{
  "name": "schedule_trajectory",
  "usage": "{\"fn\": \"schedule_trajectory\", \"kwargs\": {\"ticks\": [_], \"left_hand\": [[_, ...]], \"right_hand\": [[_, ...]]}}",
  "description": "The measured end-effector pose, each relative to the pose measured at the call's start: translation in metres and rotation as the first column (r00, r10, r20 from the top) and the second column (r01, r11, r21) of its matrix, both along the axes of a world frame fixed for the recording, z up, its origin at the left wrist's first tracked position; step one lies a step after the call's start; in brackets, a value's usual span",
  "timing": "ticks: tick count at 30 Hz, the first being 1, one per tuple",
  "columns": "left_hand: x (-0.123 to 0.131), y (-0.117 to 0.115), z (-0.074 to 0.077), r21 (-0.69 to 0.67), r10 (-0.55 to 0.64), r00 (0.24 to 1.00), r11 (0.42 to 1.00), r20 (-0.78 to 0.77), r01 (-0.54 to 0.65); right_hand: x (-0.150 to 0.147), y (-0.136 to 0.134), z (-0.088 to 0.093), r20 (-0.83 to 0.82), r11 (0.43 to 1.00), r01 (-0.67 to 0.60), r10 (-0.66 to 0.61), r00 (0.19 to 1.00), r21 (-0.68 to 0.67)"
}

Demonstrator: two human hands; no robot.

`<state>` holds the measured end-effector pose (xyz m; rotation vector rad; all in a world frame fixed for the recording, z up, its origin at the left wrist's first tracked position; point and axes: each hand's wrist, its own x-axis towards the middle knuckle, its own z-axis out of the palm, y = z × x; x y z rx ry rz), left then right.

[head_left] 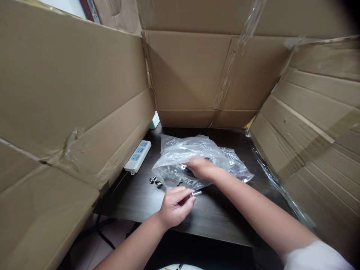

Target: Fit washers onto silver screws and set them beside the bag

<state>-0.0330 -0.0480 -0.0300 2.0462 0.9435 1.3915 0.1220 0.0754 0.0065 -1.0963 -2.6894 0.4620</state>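
- Now, your left hand (176,206) is closed in a pinch on a small metal pin (197,193). Thumb and fingertips clamp one end, and the bare end pokes out to the right.
- The pin's long axis runs roughly left to right across the dark bench (135,202), with the free end tipped slightly away from you.
- Your right hand (201,167) lies palm down on the clear plastic bag (180,152), just beyond the pin. Its fingers bend leftward, with the tips at a shiny metal part (184,167). I cannot tell whether they pinch it or only touch it.
- So the bag lies straight ahead of your left hand, and the pin's free end sits in the gap between your two hands. The right hand is much nearer the shiny part.
- A few loose bolts (155,182) sit on the bench just beside the bag's left edge, nearer your left hand and clear of both.
- A white power strip (137,156) lies further left, along the cardboard wall (70,93). More cardboard stands behind and to the right.
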Motion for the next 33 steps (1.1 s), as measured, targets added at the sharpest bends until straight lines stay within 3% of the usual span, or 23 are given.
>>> {"fn": "schedule_trajectory", "kwargs": {"ticks": [5,13,22,26,28,30,31,33], "left_hand": [[-0.002,-0.001,0.000,-0.012,0.018,1.000,1.000,0.019,-0.018],[0.000,0.001,-0.004,0.046,0.009,1.000,0.999,0.003,-0.010],[0.000,0.003,-0.008,0.124,0.070,0.997,0.990,0.033,-0.073],[0.003,0.007,-0.005,0.117,0.307,0.945,0.940,0.112,-0.319],[0.006,0.011,-0.002,0.089,0.403,0.905,0.905,0.138,-0.416],[0.009,0.013,-0.001,0.054,0.423,0.897,0.900,0.129,-0.432],[0.010,0.014,0.000,0.039,0.420,0.900,0.903,0.120,-0.427],[0.011,0.014,0.000,0.024,0.416,0.903,0.907,0.105,-0.420]], "right_hand": [[-0.021,0.003,-0.004,0.203,0.999,-0.046,0.044,0.978,0.001],[-0.031,-0.003,0.007,0.280,0.998,0.026,-0.007,0.960,-0.065],[-0.043,-0.005,0.004,0.112,0.980,0.160,-0.147,0.983,-0.120],[-0.026,-0.013,0.001,-0.092,0.954,0.263,-0.277,0.956,-0.147],[-0.016,-0.027,-0.002,-0.222,0.940,0.287,-0.324,0.920,-0.183],[-0.010,-0.046,-0.006,-0.355,0.925,0.288,-0.363,0.862,-0.247],[-0.008,-0.055,-0.008,-0.532,0.892,0.245,-0.428,0.730,-0.381],[-0.009,-0.072,-0.012,-0.699,0.837,0.123,-0.518,0.492,-0.534]]}}
